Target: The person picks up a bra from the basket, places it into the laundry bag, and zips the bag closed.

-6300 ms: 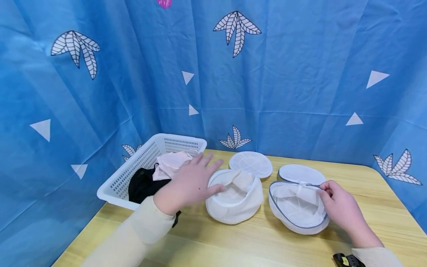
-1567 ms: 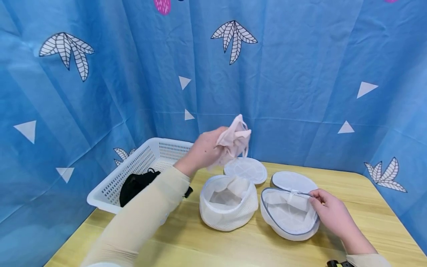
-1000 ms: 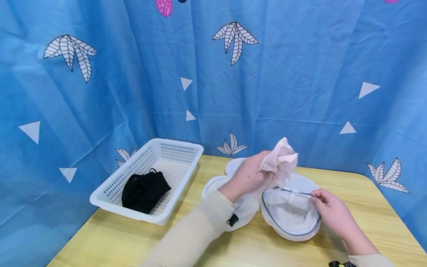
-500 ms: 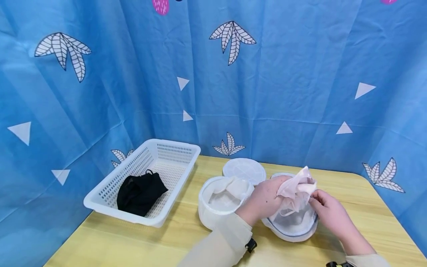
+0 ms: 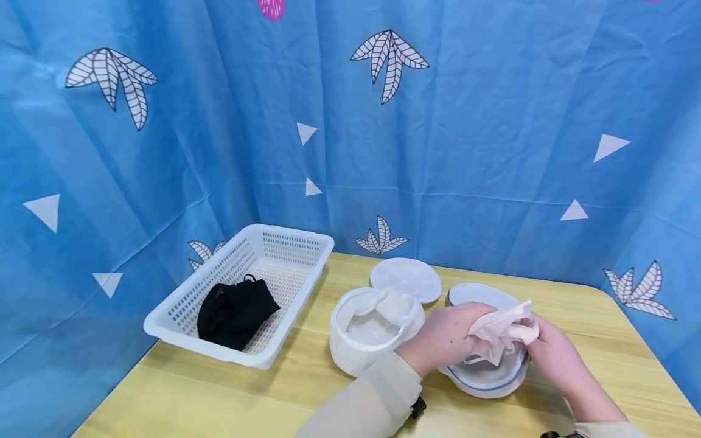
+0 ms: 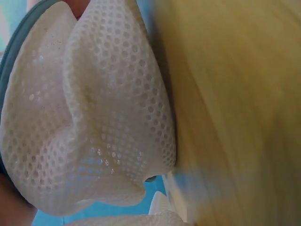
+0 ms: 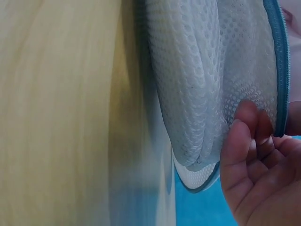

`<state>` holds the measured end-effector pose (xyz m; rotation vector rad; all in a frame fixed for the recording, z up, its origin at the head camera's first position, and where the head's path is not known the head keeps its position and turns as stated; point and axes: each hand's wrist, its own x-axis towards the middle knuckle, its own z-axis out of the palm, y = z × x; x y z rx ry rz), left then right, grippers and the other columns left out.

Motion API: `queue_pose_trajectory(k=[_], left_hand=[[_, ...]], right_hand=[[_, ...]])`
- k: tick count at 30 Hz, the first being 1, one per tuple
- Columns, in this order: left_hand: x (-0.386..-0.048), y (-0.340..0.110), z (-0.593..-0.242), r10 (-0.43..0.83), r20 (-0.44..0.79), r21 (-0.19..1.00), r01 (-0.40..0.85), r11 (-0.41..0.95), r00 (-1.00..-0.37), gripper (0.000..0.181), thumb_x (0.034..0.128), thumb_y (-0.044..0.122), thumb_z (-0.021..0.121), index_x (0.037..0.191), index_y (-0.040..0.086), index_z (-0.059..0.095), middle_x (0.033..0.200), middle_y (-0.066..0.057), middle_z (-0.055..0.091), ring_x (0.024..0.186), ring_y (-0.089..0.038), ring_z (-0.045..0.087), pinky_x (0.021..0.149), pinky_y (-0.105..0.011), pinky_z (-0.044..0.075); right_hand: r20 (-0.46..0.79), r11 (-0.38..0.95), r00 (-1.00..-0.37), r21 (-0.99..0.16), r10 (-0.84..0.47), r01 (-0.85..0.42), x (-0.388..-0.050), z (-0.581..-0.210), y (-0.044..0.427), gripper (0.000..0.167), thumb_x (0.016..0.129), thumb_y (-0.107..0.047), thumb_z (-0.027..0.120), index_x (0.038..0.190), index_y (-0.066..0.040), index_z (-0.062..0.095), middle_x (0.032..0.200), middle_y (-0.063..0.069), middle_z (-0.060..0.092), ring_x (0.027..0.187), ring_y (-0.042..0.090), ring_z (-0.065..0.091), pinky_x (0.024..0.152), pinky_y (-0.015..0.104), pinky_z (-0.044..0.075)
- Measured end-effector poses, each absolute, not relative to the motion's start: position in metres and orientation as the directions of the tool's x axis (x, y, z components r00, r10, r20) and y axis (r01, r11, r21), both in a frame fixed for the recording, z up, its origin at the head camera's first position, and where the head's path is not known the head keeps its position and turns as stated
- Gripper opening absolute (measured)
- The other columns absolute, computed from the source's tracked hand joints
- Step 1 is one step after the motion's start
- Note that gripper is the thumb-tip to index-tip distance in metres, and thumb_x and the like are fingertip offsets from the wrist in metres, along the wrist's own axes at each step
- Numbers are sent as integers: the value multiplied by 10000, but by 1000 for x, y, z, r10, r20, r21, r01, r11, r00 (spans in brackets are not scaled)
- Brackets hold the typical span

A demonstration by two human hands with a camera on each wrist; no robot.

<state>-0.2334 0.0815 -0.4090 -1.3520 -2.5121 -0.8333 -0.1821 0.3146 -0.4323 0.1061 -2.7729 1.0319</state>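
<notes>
My left hand (image 5: 450,333) grips a crumpled pale pink garment (image 5: 501,331) with a thin strap, low over a grey-rimmed white mesh laundry bag (image 5: 487,387). At that bag's right side, my right hand (image 5: 553,351) pinches its rim; in the right wrist view its fingertips (image 7: 237,141) press the mesh below the zip (image 7: 281,70). The bag's round lid (image 5: 476,295) lies folded back behind. In the left wrist view the mesh wall (image 6: 108,94) hides most of both hands. The garment covers part of the bag's opening.
Left of these stands a second mesh bag (image 5: 356,356), all white, uncovered, its lid (image 5: 405,278) folded back. A white plastic basket (image 5: 292,246) at the left holds a black garment (image 5: 235,313). Blue curtain (image 5: 482,121) borders the wooden table (image 5: 219,389).
The left hand took the pink garment from the basket, carried it right past the white bag and lowered it to the grey-rimmed bag. The right hand stayed at that bag's rim.
</notes>
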Motion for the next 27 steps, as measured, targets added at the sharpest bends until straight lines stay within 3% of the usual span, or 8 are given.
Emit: queue_pose_trajectory(k=[5, 11, 22, 27], left_hand=[[-234, 84, -411, 749, 335, 391, 807, 442, -572, 456, 925, 180, 688, 1353, 318, 610, 1266, 259, 610, 1080, 148, 526, 931, -83, 392], [-234, 89, -418, 776, 285, 281, 823, 494, -563, 465, 903, 177, 699, 1328, 343, 613, 1218, 259, 624, 948, 107, 544, 843, -102, 427], [-228, 94, -417, 768, 237, 193, 804, 563, -595, 398, 843, 253, 791, 1195, 367, 644, 961, 287, 615, 848, 97, 528, 744, -121, 419], [-226, 95, -415, 739, 227, 178, 773, 609, -634, 411, 855, 280, 797, 1214, 390, 632, 987, 286, 619, 883, 93, 537, 764, -136, 427]], right_hand=[[148, 717, -989, -692, 29, -83, -181, -430, 316, 381, 1106, -241, 384, 1312, 15, 576, 1090, 161, 650, 849, 187, 560, 663, 318, 490], [158, 681, -986, -728, 45, -85, -180, -430, 315, 303, 1096, -199, 418, 1243, -4, 599, 1039, 99, 648, 830, 84, 556, 658, 290, 488], [185, 534, -982, -833, 25, -144, -176, -427, 308, 256, 1087, -104, 425, 1256, 25, 568, 951, -47, 598, 704, 154, 559, 546, 334, 503], [179, 535, -984, -832, 13, -144, -177, -424, 309, 271, 1090, -109, 428, 1298, 21, 545, 913, -36, 607, 681, 155, 542, 537, 318, 490]])
